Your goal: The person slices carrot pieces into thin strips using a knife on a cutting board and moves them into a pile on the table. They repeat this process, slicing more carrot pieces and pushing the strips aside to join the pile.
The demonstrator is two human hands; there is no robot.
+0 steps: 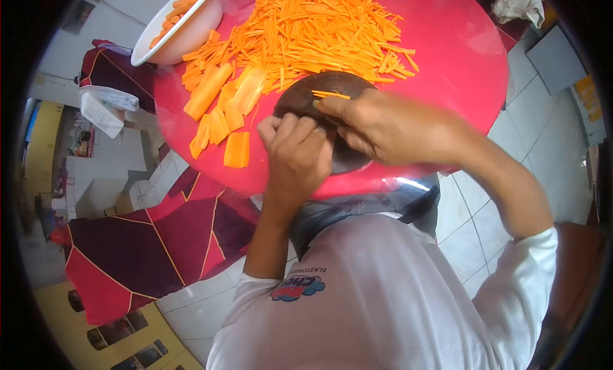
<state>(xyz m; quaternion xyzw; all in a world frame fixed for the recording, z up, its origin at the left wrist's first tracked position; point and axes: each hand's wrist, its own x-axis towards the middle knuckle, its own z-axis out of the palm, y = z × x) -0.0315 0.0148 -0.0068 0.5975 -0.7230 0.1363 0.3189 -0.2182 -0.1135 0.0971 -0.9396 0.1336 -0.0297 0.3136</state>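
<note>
With your curled left hand (297, 146) beside your bent right hand (367, 124) at the dark round board (350, 159), grips too hidden to tell, you seem mid-slice over thin orange carrot sticks (332, 95), calling for tucked fingertips, flat orange carrot slabs (237, 150) left, piled orange carrot strips (313, 31) crowding beyond, white bowl (201, 35) far left.

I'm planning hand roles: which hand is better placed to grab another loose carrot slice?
Probably the left hand: it is on the side of the dark round board nearer the loose carrot slices. The right hand is farther from them.
</note>
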